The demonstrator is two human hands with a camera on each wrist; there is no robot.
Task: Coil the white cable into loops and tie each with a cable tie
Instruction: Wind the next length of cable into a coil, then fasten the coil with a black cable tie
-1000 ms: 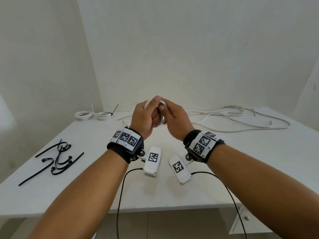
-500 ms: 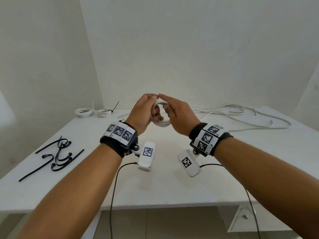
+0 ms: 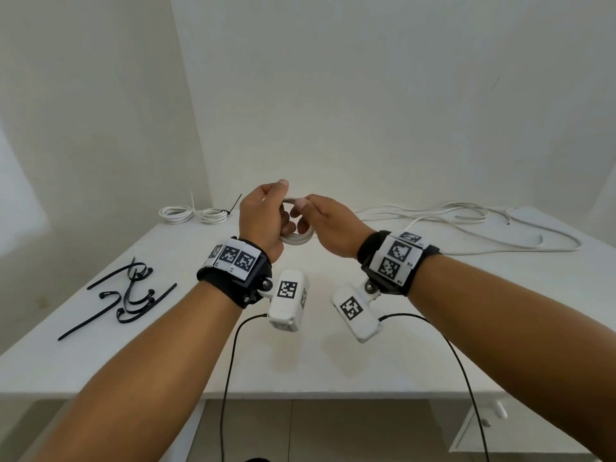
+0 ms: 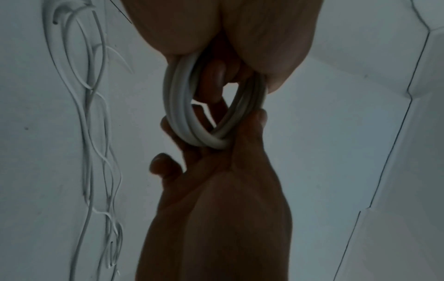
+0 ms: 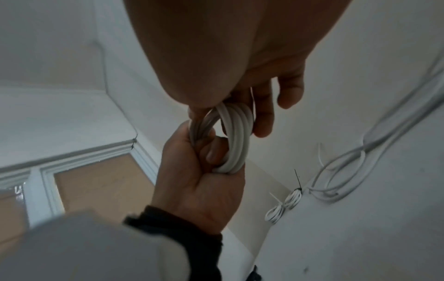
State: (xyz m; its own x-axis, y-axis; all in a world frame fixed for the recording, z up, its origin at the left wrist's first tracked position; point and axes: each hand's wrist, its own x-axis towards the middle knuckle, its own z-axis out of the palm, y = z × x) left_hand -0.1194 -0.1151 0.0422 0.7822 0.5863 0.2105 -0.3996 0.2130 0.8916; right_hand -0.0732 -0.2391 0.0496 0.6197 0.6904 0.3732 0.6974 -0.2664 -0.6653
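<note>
A small coil of white cable [image 3: 297, 240] is held up above the white table [image 3: 333, 361], between both hands. My left hand [image 3: 266, 213] grips its left side, thumb on top and fingers curled through the loop. My right hand [image 3: 315, 216] pinches the right side. In the left wrist view the coil [image 4: 182, 117] shows several turns lying side by side, with the right hand [image 4: 216, 190] reaching in from below. The right wrist view shows the coil [image 5: 238, 136] with the left hand [image 5: 199, 180] wrapped round its lower edge. Several black cable ties [image 3: 128, 296] lie on the table at the left.
Two small tied coils [image 3: 175, 214] [image 3: 213, 215] lie at the table's back left corner against the wall. Loose white cables [image 3: 466, 225] sprawl across the back right. Black camera leads [image 3: 230, 378] hang from both wrists over the table's front edge.
My wrists have drawn a little apart and the hands have turned. The coil, mostly hidden behind the fingers a second ago, now shows as a ring between them.
</note>
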